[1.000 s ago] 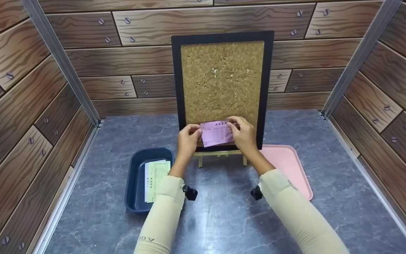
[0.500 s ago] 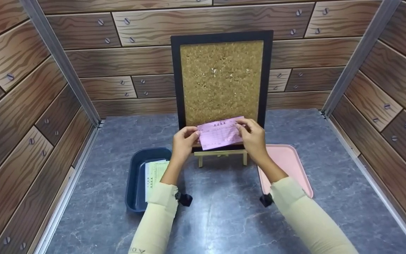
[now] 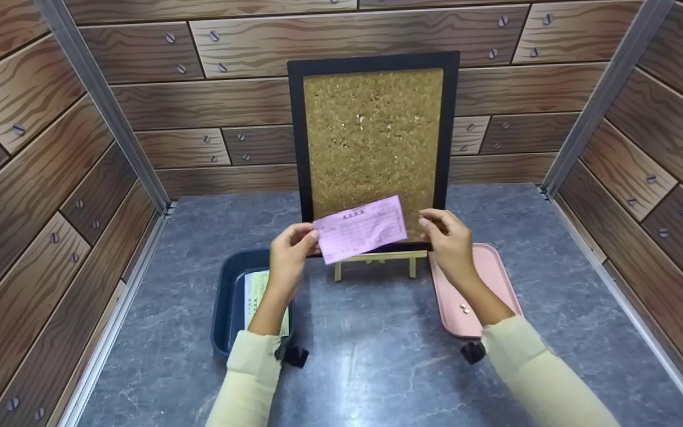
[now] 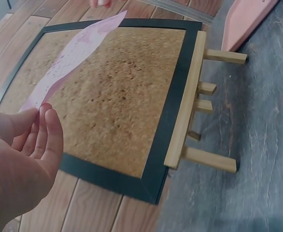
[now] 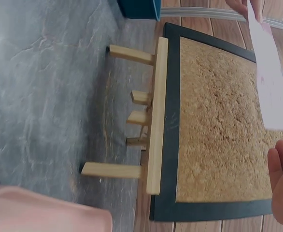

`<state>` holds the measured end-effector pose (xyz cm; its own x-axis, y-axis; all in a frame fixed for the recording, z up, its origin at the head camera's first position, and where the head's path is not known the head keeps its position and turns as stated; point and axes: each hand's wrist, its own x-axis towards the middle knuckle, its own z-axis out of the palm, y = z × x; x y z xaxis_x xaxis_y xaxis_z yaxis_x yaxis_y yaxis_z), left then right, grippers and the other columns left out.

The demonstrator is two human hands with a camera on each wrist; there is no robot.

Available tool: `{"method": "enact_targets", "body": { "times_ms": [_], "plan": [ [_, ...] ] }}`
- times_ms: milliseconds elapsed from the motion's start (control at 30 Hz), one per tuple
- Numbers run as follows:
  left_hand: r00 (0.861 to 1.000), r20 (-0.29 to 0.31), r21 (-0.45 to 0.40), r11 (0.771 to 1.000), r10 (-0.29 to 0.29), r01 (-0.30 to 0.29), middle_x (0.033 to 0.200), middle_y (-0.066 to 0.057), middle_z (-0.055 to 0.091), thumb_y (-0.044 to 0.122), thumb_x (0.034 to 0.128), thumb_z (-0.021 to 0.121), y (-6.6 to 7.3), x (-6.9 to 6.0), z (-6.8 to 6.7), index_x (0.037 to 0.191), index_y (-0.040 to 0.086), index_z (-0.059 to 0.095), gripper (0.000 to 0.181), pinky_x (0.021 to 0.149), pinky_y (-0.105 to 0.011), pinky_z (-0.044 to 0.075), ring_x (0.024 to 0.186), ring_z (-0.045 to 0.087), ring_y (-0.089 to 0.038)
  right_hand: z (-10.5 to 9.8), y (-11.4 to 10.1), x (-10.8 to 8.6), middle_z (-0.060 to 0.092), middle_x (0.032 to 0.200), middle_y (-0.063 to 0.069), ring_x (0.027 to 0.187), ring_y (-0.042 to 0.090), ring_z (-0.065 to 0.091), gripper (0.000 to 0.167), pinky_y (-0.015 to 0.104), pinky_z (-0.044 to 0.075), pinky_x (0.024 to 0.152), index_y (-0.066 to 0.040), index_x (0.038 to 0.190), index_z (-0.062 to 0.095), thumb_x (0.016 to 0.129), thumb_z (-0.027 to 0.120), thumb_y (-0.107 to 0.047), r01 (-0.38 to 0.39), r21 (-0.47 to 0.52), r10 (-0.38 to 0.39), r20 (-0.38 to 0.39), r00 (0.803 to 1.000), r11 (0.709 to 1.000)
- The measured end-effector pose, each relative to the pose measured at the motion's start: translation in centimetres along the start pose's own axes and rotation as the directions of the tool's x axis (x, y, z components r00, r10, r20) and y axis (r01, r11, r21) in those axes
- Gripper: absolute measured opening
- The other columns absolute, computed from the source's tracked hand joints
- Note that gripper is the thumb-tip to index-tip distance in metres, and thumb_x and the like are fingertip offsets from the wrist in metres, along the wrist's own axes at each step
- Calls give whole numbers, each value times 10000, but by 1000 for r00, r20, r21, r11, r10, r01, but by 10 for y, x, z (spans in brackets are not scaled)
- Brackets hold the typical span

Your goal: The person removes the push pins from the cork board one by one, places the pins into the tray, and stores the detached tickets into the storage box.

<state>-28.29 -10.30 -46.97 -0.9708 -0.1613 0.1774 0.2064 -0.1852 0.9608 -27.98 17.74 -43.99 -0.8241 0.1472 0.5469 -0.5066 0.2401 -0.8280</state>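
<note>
In the head view my left hand (image 3: 288, 255) pinches the left edge of a pink printed paper slip (image 3: 360, 230) between thumb and fingers. The slip tilts up to the right, in front of the lower part of a black-framed cork board (image 3: 374, 136). My right hand (image 3: 451, 243) is apart from the slip's right edge, thumb and forefinger close together; whether something tiny sits between them cannot be made out. The left wrist view shows the slip (image 4: 76, 55) bowed lengthwise above the cork. In the right wrist view only some right-hand fingers (image 5: 282, 162) appear, below the slip's free end.
A small wooden easel (image 3: 377, 257) supports the board. To the left, a dark blue tray (image 3: 226, 302) contains green and white paper slips (image 3: 257, 290). A pink tray (image 3: 451, 317) under the right forearm bears small brass-coloured pieces (image 3: 465, 309). Wood-patterned walls enclose the grey table (image 3: 371, 362).
Both hands have drawn back from the board, the left toward the left with the slip. The right hand has let go of the slip and moved right, uncovering its right end.
</note>
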Motion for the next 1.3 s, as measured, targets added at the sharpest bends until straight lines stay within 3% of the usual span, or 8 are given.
{"method": "enact_targets", "body": {
  "times_ms": [233,500,600,1033,1300],
  "plan": [
    [997,-69,6,999,37,-37,871,-75,687,-11,924,681,3,-20,-29,1063,-119,655,178,706,-295,592,739,654,-142,-25,11,-9,630,864,337,631,151,618,158,189,533,616,141,1066,680,923,645,84,-37,12,37,-23,999,999],
    [986,-164,23,999,28,-25,854,-78,673,-24,926,673,-1,-37,-59,1062,-121,646,169,699,-256,591,724,649,-135,-54,30,-21,650,735,-50,622,71,616,184,196,543,623,144,1093,672,928,649,65,-138,13,139,-56,989,990],
    [982,-185,27,999,27,-22,855,-83,668,-18,932,670,-2,-43,-68,1074,-126,637,182,701,-255,590,730,649,-138,-62,43,-27,642,707,-101,611,69,615,188,182,530,610,142,1097,670,935,652,48,-168,4,168,-70,983,986],
    [948,-317,46,998,-16,33,844,-70,631,-21,954,635,-9,-65,-104,1131,-134,605,212,718,-240,588,735,652,-127,-86,64,-48,660,743,-18,604,108,626,192,205,549,602,126,1106,680,934,649,47,-269,-41,264,-100,959,962],
    [918,-396,60,997,-23,51,816,-35,643,-9,962,629,-14,-75,-124,1138,-141,601,222,704,-245,592,708,654,-106,-100,106,-58,675,814,-38,618,70,628,224,191,550,610,50,1144,702,955,678,-69,-349,-87,336,-136,932,933]
  ]
}}
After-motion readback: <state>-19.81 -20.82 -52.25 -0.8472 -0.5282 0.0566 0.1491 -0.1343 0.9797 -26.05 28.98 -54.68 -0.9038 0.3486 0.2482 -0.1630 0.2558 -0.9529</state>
